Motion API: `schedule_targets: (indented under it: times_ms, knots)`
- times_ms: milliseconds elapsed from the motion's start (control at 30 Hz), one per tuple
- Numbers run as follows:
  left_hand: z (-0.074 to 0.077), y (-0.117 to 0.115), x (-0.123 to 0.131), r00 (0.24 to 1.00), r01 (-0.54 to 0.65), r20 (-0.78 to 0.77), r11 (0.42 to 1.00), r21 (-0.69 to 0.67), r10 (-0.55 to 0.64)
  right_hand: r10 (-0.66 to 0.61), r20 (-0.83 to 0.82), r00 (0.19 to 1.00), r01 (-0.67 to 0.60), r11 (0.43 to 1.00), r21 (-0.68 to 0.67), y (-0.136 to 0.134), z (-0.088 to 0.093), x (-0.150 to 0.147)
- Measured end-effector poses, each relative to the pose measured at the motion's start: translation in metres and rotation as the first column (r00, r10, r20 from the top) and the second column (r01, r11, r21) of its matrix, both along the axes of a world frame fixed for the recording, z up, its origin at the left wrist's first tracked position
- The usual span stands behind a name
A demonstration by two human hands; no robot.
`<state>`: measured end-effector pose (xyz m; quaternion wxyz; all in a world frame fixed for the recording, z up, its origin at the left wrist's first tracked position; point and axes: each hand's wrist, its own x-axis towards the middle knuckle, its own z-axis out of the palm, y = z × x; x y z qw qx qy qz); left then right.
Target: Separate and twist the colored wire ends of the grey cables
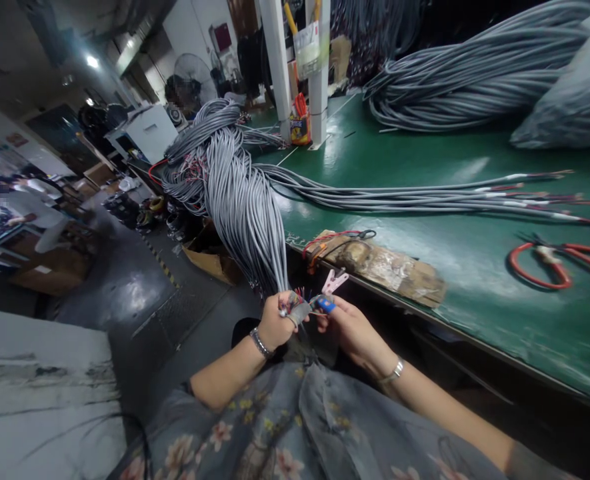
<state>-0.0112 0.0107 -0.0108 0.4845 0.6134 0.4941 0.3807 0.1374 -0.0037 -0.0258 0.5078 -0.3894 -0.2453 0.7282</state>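
A gray cable bundle (249,207) has its long axis running from the far left toward the near middle, its near end pointing at the person's body and reaching the left hand (276,320). The left grip is closed around that end, where thin coloured wires (301,293) poke out. The right hand (351,325) is just beside it, a blue band (326,305) on one digit; whether its grip pinches a wire cannot be told. A pink clip (335,283) shows just beyond its fingers. The bundle hangs over the left edge of the green tabletop (479,280), whose near edge slants from far left to near right. Along that edge lies a rough, tape-wrapped cardboard pad (405,272); smooth, glossy surface stretches from it to the red-handled pliers (546,255) at right. Beyond, slim round cables (375,200) point right, their ends stripped.
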Motion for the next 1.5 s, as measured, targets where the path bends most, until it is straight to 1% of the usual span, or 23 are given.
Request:
schedule_targets:
  times_ms: [133, 233, 300, 367, 467, 567, 633, 667, 767, 833, 933, 1033, 1200, 1300, 1400, 1500]
  knots:
    - [-0.011, -0.001, -0.002, 0.999, -0.004, -0.034, 0.995, 0.097, 0.007, 0.029, 0.03, 0.999, -0.029, 1.0, 0.011, -0.002, -0.001, 0.002]
    - [-0.018, -0.002, -0.002, 0.998, 0.026, -0.066, 0.984, 0.177, -0.014, -0.006, 0.099, 0.995, 0.003, 1.0, 0.03, 0.0, -0.002, 0.002]
    - [-0.019, -0.003, -0.001, 0.997, 0.035, -0.07, 0.981, 0.191, -0.022, -0.051, 0.122, 0.991, 0.046, 0.998, 0.048, 0.0, -0.003, 0.0]
    - [-0.017, -0.003, 0.001, 0.998, 0.017, -0.056, 0.982, 0.19, -0.007, -0.075, 0.116, 0.99, 0.069, 0.996, 0.053, -0.001, -0.003, -0.001]
    - [-0.01, -0.004, 0.003, 0.999, -0.036, -0.019, 0.989, 0.141, 0.039, -0.083, 0.078, 0.994, 0.079, 0.996, 0.049, -0.003, -0.006, -0.002]
    - [-0.003, -0.003, 0.005, 0.997, -0.074, 0.029, 0.997, 0.024, 0.074, -0.141, -0.009, 0.99, 0.141, 0.989, 0.043, 0.0, -0.015, 0.003]
    - [0.0, -0.001, 0.004, 0.994, -0.062, 0.084, 0.997, -0.038, 0.065, -0.171, -0.079, 0.982, 0.173, 0.985, 0.019, 0.006, -0.02, 0.008]
    - [0.001, 0.0, 0.004, 0.992, -0.043, 0.116, 0.997, -0.059, 0.049, -0.165, -0.105, 0.981, 0.167, 0.986, 0.01, 0.01, -0.021, 0.01]
    - [0.002, 0.004, 0.004, 0.983, 0.024, 0.185, 0.996, -0.088, -0.008, -0.103, -0.125, 0.987, 0.109, 0.993, 0.048, 0.021, -0.019, 0.014]
    - [0.002, 0.006, 0.005, 0.984, 0.051, 0.178, 0.994, -0.095, -0.033, -0.074, -0.107, 0.991, 0.085, 0.991, 0.099, 0.027, -0.013, 0.014]
    - [0.003, 0.007, 0.009, 0.992, 0.058, 0.114, 0.993, -0.103, -0.047, -0.082, -0.093, 0.992, 0.094, 0.987, 0.133, 0.03, -0.005, 0.012]
    - [0.004, 0.007, 0.012, 0.996, 0.053, 0.077, 0.993, -0.107, -0.044, -0.1, -0.117, 0.988, 0.114, 0.986, 0.121, 0.03, -0.003, 0.01]
    - [0.007, 0.007, 0.015, 0.998, 0.034, 0.053, 0.992, -0.125, -0.028, -0.166, -0.138, 0.976, 0.178, 0.981, 0.079, 0.03, -0.004, 0.011]
    - [0.009, 0.007, 0.017, 0.999, 0.036, 0.04, 0.99, -0.135, -0.031, -0.184, -0.154, 0.971, 0.194, 0.98, 0.052, 0.03, -0.005, 0.01]
    - [0.009, 0.008, 0.018, 0.999, 0.041, 0.027, 0.991, -0.127, -0.038, -0.175, -0.151, 0.973, 0.184, 0.982, 0.046, 0.03, -0.006, 0.01]
    - [0.011, 0.006, 0.017, 0.999, 0.035, 0.028, 0.992, -0.123, -0.032, -0.139, -0.166, 0.976, 0.147, 0.988, 0.039, 0.03, -0.005, 0.011]
